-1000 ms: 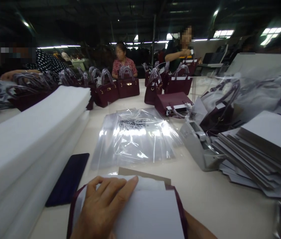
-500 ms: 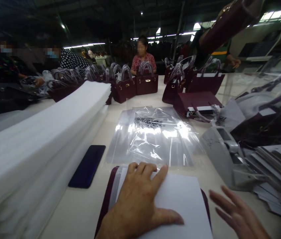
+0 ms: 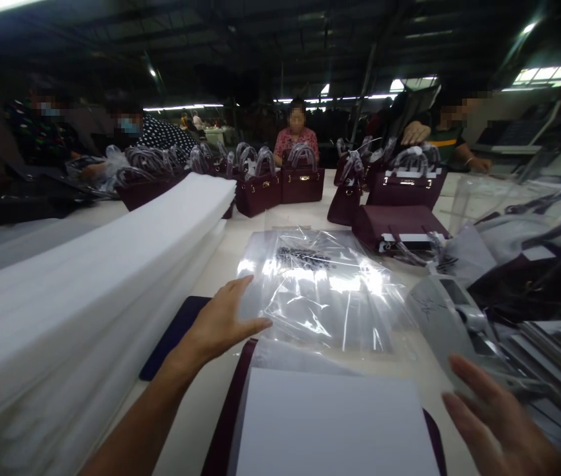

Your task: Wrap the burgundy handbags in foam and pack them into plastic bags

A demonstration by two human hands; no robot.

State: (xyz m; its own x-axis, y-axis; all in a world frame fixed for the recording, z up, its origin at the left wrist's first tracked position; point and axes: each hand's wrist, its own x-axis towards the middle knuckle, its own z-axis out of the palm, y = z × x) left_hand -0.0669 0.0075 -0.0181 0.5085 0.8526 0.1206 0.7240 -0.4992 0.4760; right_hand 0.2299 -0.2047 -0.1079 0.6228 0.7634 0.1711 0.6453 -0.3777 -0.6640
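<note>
Left hand (image 3: 218,325) near centre, right hand (image 3: 501,423) lower right, both spread and empty, rectangular white card (image 3: 336,426) bottom centre

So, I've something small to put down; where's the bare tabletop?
Bare tabletop shows between the tall white stack and the plastic sheets, and between the left forearm and the burgundy edge under the white card. The right side is crowded: tape dispenser, stacked cards, right hand.
</note>
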